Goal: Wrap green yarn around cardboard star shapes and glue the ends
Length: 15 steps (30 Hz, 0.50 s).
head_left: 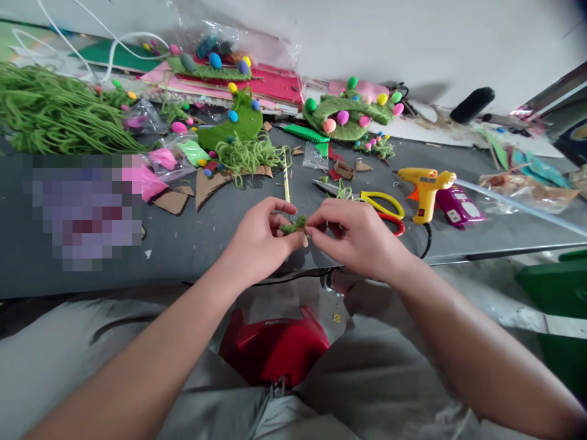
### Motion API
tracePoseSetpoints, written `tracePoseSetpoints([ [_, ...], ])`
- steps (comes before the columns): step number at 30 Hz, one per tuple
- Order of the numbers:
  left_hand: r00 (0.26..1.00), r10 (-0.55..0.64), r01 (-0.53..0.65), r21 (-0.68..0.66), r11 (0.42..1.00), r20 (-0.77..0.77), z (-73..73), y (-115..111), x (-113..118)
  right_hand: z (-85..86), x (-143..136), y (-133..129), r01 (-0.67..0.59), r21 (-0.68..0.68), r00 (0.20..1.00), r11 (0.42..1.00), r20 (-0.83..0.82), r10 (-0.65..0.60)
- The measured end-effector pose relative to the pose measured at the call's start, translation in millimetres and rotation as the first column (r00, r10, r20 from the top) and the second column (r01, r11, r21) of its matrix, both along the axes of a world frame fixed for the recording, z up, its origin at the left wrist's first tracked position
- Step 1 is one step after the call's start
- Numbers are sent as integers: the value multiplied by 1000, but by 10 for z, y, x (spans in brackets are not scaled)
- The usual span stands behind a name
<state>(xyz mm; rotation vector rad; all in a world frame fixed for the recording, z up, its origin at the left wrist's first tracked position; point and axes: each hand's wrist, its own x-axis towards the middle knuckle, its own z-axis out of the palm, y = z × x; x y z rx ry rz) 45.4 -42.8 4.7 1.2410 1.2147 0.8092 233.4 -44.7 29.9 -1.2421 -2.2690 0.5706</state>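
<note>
A small piece wrapped in green yarn (293,226) is held just above the table's front edge, a tan tip jutting below it. My left hand (263,235) pinches it between thumb and fingers. From the other side, my right hand (355,235) has its thumb and fingertips closed at the piece's right end; whatever fine strand lies there is too small to make out. Behind my right hand lie scissors (383,205) with yellow and red handles, partly covered by it. A pale striped stick (286,177) and a tangle of loose green yarn (250,153) lie beyond my left hand.
A yellow glue gun (426,186) stands at the right beside a purple packet (460,206). Yarn-wrapped shapes with coloured balls (343,113) lie at the back. Cardboard scraps (211,186) and a large green yarn bundle (59,116) are left. A red stool (275,348) is below.
</note>
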Motion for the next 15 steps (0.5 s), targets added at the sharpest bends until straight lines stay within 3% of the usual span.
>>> tracePoseSetpoints([
  [6, 974, 147, -147, -16, 989, 172, -1, 23, 3, -22, -10, -23, -53, 128, 997, 990, -46, 59],
  [10, 909, 220, -228, -20, 974, 355, 10, 31, -25, 24, -26, -35, -29, 197, 993, 980, -110, 51],
  [15, 841, 266, -273, -54, 960, 472, 18, 37, -57, 34, -32, -48, -37, 196, 990, 980, -129, 63],
])
